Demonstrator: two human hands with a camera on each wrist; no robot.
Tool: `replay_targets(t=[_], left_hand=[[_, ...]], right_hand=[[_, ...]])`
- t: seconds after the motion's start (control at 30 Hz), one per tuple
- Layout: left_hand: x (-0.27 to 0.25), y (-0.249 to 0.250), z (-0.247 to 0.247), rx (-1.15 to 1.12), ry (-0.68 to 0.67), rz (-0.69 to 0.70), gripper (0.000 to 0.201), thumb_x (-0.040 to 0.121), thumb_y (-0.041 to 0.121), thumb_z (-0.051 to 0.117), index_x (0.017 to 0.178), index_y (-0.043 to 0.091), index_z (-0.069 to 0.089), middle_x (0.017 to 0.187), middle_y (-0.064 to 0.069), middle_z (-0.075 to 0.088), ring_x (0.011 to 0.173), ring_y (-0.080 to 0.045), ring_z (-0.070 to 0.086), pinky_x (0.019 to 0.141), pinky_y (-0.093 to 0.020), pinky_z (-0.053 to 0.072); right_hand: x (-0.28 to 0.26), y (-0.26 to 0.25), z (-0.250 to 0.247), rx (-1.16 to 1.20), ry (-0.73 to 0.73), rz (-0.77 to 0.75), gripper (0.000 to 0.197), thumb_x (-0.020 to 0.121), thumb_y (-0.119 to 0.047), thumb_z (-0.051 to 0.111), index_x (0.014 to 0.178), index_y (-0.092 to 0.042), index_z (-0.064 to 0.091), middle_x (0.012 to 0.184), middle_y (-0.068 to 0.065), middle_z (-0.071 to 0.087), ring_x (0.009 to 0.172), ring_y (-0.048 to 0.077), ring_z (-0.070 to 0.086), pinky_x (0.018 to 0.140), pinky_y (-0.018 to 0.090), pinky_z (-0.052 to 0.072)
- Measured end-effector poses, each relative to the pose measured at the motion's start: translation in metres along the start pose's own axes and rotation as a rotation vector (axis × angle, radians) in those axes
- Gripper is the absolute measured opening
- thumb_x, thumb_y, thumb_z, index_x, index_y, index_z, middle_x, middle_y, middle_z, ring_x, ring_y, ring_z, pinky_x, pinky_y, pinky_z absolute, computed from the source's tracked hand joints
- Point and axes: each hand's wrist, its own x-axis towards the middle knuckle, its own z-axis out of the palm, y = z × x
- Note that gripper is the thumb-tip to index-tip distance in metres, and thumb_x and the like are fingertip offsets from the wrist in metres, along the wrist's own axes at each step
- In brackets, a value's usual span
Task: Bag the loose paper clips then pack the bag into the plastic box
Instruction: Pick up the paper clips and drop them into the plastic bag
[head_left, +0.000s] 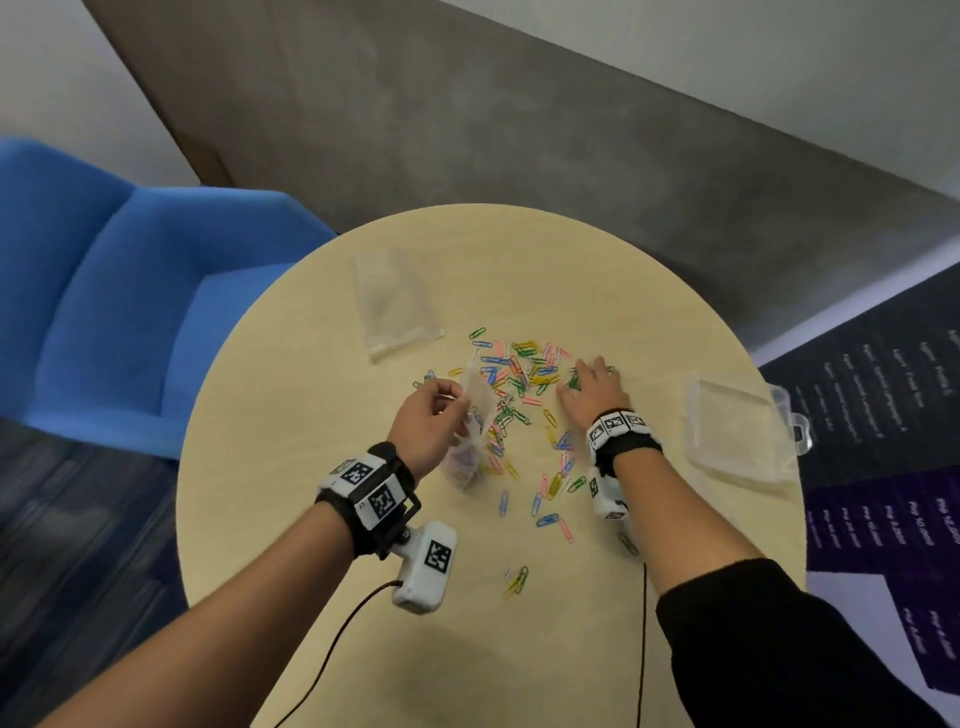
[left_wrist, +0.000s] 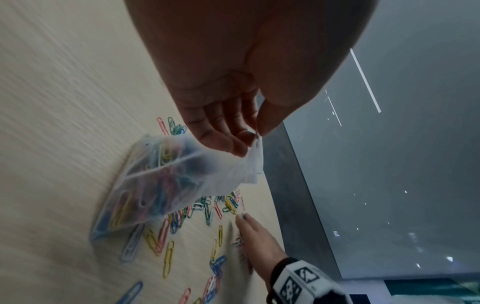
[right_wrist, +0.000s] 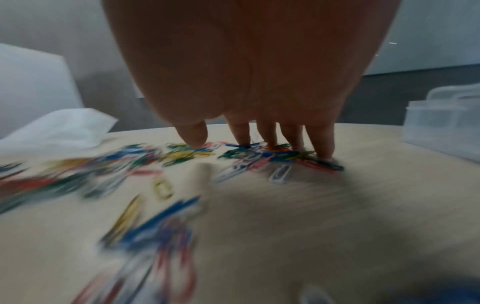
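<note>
White lettering on the dark floor panels is too blurred to read; nothing else bears text.

You're at a round light-wood table with a bright blue upholstered armchair tucked against its left edge. Grey carpet floor beyond it runs up to a pale wall, plus a dark panel with white lettering off to your right

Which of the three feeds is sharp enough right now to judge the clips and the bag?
Head view: sharpest on the table, paper clips distinct, floor at the edges smeared. Left wrist view: usable, left hand pinching the bag, clips inside softened by frosted plastic. Right wrist view: worst, heavy motion blur; only the right hand fingertips on the clips read clearly, palm shadow darkening the table.
</note>
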Motion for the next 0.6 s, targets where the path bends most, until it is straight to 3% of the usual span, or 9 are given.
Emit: replay_targets(t=[0.1,0.2,0.33,0.43,0.5,0.6], left_hand=[[-0.001,-0.001,0.006,0.001,-0.001,0.0,0.007,0.097,0.016,0.054,0.096,0.009,0.056,0.068,-0.002,0.061,0.054,-0.011,0.057,0.054,-0.024,0.046],[-0.004,-0.003,0.011,0.005,-0.005,-0.007,0.006,0.097,0.017,0.054,0.095,0.011,0.056,0.07,-0.005,0.061,0.057,-0.014,0.057,0.055,-0.027,0.047],[-0.01,-0.007,0.014,0.016,-0.024,-0.007,0.006,0.097,0.015,0.054,0.093,0.011,0.056,0.071,-0.007,0.063,0.059,-0.018,0.058,0.058,-0.031,0.049],[-0.016,-0.007,0.015,0.021,-0.049,-0.012,0.006,0.098,0.012,0.053,0.093,0.01,0.055,0.071,-0.007,0.062,0.06,-0.02,0.058,0.059,-0.033,0.049],[-0.019,-0.005,0.015,0.037,-0.064,-0.006,0.006,0.097,0.013,0.054,0.092,0.011,0.055,0.07,-0.006,0.063,0.059,-0.02,0.057,0.058,-0.033,0.048],[-0.02,-0.005,0.012,0.049,-0.065,0.001,0.008,0.097,0.014,0.055,0.089,0.011,0.056,0.069,-0.007,0.063,0.058,-0.02,0.058,0.059,-0.033,0.049]], right_hand=[[-0.027,-0.003,0.011,-0.208,0.078,-0.137,0.05,0.1,-0.027,0.044,0.146,-0.011,0.036,0.156,0.011,0.021,0.14,0.035,0.027,0.109,0.044,0.037],[-0.047,-0.001,0.022,-0.201,0.192,-0.163,0.039,0.093,-0.006,0.053,0.131,-0.007,0.049,0.134,0.013,0.047,0.118,0.029,0.05,0.093,0.036,0.048],[-0.068,-0.001,0.031,-0.165,0.178,-0.203,0.027,0.086,0.004,0.056,0.112,-0.003,0.061,0.115,0.014,0.057,0.108,0.029,0.054,0.09,0.033,0.046],[-0.078,0.0,0.034,-0.122,0.189,-0.212,0.025,0.088,0.004,0.053,0.108,-0.002,0.067,0.109,0.015,0.061,0.103,0.03,0.059,0.088,0.034,0.048],[-0.082,0.005,0.031,0.051,0.188,-0.126,0.026,0.09,0.0,0.056,0.11,-0.004,0.072,0.11,0.015,0.067,0.103,0.03,0.063,0.092,0.032,0.05],[-0.095,0.008,0.021,0.585,0.238,0.083,0.021,0.084,-0.007,0.071,0.105,-0.004,0.075,0.104,0.013,0.073,0.096,0.025,0.069,0.093,0.031,0.053]])
